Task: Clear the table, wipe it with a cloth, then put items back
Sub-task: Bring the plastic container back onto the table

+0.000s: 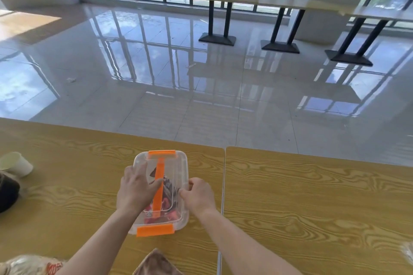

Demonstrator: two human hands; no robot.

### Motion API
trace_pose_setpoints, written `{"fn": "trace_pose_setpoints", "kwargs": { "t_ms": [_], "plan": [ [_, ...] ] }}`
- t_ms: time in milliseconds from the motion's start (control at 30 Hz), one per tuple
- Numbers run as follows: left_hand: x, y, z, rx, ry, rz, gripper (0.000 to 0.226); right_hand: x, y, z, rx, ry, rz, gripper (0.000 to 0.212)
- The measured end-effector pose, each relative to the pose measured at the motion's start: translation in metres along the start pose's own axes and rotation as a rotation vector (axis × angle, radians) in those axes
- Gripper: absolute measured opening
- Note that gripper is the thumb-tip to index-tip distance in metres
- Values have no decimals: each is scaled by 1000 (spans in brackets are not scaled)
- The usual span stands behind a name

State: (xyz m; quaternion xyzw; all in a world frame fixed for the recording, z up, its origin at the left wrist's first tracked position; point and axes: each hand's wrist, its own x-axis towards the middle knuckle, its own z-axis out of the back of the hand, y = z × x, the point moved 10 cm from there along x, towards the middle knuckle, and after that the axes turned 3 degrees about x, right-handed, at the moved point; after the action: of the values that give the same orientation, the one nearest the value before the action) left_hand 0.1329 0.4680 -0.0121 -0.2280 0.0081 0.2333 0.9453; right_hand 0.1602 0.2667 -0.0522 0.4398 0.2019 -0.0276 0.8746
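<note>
1. Clear box (180, 166): it stands on the wood-grain table (301, 196), with its right side just beside the seam (223, 185) where two tabletops meet. The lid is on. An orange handle (159, 176) runs along the middle of the lid, and an orange latch sits at the far end (162, 153) and at the near end (155, 230).
2. Your left hand (136, 190): it rests on the left half of the box lid, fingers straight and slightly spread, flat on the plastic. The thumb reaches across to the orange handle.
3. Your right hand (199, 196): it is at the right rim of the box, fingers curled in narrow and pinching the rim against the thumb.
4. Contents (166, 205): red and dark items show through the lid; you cannot tell what they are.
5. Paper cup (16, 164): it lies on its side, well to the left of the box. A dark object (7, 194) sits just below it, cut by the frame edge.
6. Nearer you than the box: a brown patterned piece (156, 263), and to its left a crumpled bag (29, 263).
</note>
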Motion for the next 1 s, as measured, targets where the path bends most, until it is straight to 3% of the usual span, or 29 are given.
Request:
{"fn": "trace_pose_setpoints", "kwargs": {
  "t_ms": [400,1000],
  "plan": [
    [-27,-102,-16,13,17,-179,63,-27,-34,102,-9,-193,2,17],
    [-149,-284,-100,-37,196,-550,63,-165,-162,265,23,-526,-220,18]
  ]
}}
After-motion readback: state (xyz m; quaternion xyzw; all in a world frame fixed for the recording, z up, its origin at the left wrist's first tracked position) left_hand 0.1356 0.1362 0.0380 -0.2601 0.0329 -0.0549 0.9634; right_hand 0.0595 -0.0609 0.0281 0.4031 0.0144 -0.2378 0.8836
